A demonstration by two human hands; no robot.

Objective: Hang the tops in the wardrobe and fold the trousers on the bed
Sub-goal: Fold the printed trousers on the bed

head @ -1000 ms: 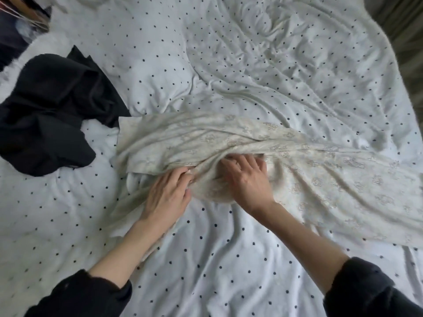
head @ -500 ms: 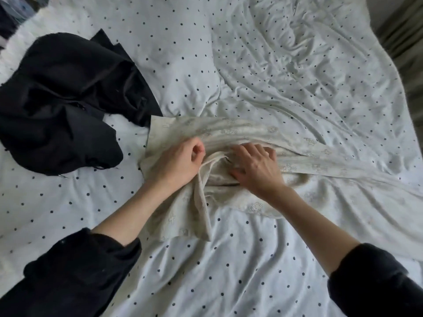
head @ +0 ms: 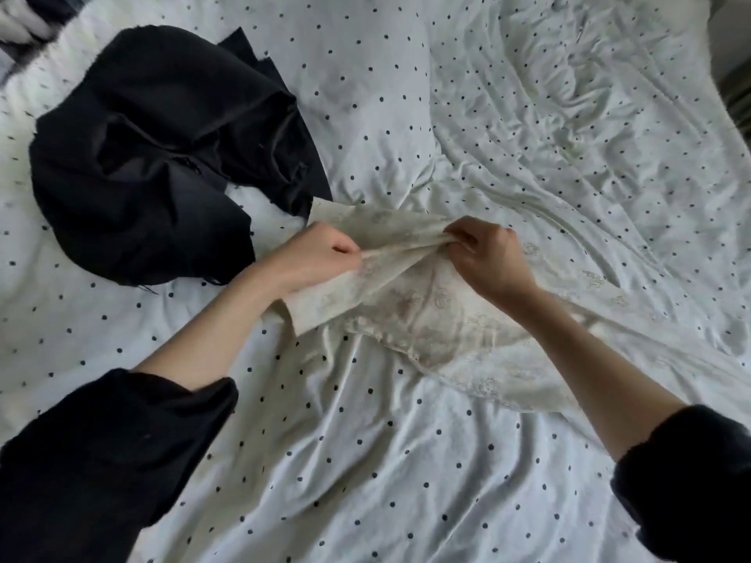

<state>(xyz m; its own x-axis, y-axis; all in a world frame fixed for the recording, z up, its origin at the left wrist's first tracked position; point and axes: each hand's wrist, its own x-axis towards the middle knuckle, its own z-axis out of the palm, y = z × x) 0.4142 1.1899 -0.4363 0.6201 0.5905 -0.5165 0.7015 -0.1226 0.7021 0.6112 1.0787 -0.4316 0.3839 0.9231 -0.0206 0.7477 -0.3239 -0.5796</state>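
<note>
From the head camera, looking down over the bed, both hands are now lifting a bunched edge of the cream, faintly patterned thin-fabric garment [head: 430,314] off the white, black-dotted bed sheet [head: 406,461]. A second ago the hands were lying fairly flat on that cloth, feeling through its folds; half a second ago the left was already closing on a fold while the right was still pressing down. Now the left hand [head: 313,258] is pinching a gathered ridge of the fabric between thumb and fingers, and the right hand [head: 487,253] is clenching the same ridge just beside it, so a short taut band of cloth is stretching between the two grips. The rest of the cream garment is trailing away to the right across the sheet, still lying rumpled on the bed.

Up to the left, the crumpled black cloth garment [head: 154,156] is lying in a heap, its lower corner just touching the cream one's far edge. Whether it is a top or trousers, I cannot tell from here.

The change suggests the person is finding a waistband or hem and is about to shake the piece out; neither folding nor hanging is looking done yet. The wardrobe is not in sight.
</note>
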